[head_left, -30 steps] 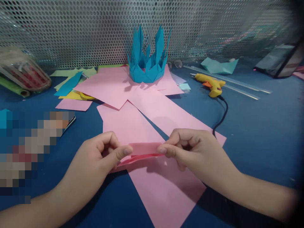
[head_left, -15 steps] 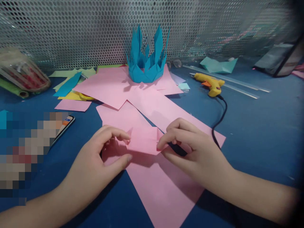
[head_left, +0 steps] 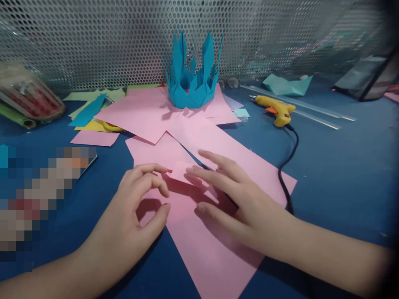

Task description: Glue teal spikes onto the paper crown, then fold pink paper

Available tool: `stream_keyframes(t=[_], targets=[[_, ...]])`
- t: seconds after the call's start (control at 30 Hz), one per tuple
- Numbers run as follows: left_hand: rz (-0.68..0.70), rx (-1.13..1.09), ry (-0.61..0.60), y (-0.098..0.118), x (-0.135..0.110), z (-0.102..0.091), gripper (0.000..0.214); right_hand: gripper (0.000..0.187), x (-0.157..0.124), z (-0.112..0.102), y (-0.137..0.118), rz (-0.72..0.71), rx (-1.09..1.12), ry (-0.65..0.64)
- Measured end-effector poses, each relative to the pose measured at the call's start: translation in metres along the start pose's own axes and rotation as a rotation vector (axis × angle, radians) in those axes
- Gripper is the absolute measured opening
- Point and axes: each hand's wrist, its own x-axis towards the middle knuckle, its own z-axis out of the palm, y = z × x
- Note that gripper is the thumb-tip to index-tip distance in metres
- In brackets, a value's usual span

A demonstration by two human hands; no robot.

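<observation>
A small folded piece of pink paper (head_left: 186,172) sits between my hands, above a larger pink sheet (head_left: 215,257). My left hand (head_left: 141,199) is at its left side, fingers curved, with a gap between thumb and fingertips; the index fingertip is close to the paper's left edge, and whether it touches I cannot tell. My right hand (head_left: 230,191) reaches over from the right with its fingers spread. One of its fingertips lies over the folded paper and hides part of it. Neither hand grips the paper.
A blue folded-paper crown (head_left: 191,93) stands on pink sheets at the back. Right of it lies a yellow glue gun (head_left: 277,110) with a black cord (head_left: 283,166), beside clear glue sticks (head_left: 318,119). At left are paper scraps (head_left: 95,138), a plastic jar (head_left: 34,93) and a phone partly pixelated.
My right hand has let go of the folded paper's right side, spread its fingers and moved over it. The paper now shows tilted and lower. My left thumb has drawn back slightly.
</observation>
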Motion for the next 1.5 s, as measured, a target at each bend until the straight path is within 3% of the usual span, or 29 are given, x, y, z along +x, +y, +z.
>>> stream_keyframes(t=[0.17,0.33,0.5,0.73,1.0,1.13,1.27,1.37,1.5], targets=[[-0.002,-0.013,-0.01,-0.001,-0.005,0.003,0.02,0.014,0.003,0.002,-0.002,-0.022,0.026,-0.082],[0.157,0.168,-0.118,-0.001,-0.008,0.007,0.035,0.004,0.005,0.0,-0.002,-0.023,0.079,-0.088],[0.232,0.299,-0.116,-0.001,-0.009,0.005,0.029,0.004,0.004,-0.001,-0.001,-0.035,0.122,-0.092],[0.513,0.388,-0.074,-0.001,-0.006,-0.001,0.019,0.02,0.006,-0.007,0.002,-0.162,0.06,-0.116],[0.637,0.436,-0.006,0.006,-0.006,-0.001,0.03,0.03,0.007,-0.01,-0.004,-0.351,0.024,-0.237],[0.621,0.374,0.022,0.009,-0.008,0.002,0.026,0.024,0.007,-0.011,-0.005,-0.396,0.015,-0.184],[0.62,0.313,-0.003,0.01,-0.011,0.003,0.027,0.02,0.007,-0.011,-0.001,-0.341,0.059,-0.213],[0.671,0.377,0.024,0.01,-0.014,0.003,0.03,0.019,0.007,-0.01,0.002,-0.336,0.065,-0.197],[0.752,0.507,0.067,0.008,-0.021,0.005,0.034,0.022,0.007,-0.01,0.001,-0.442,-0.044,-0.14]])
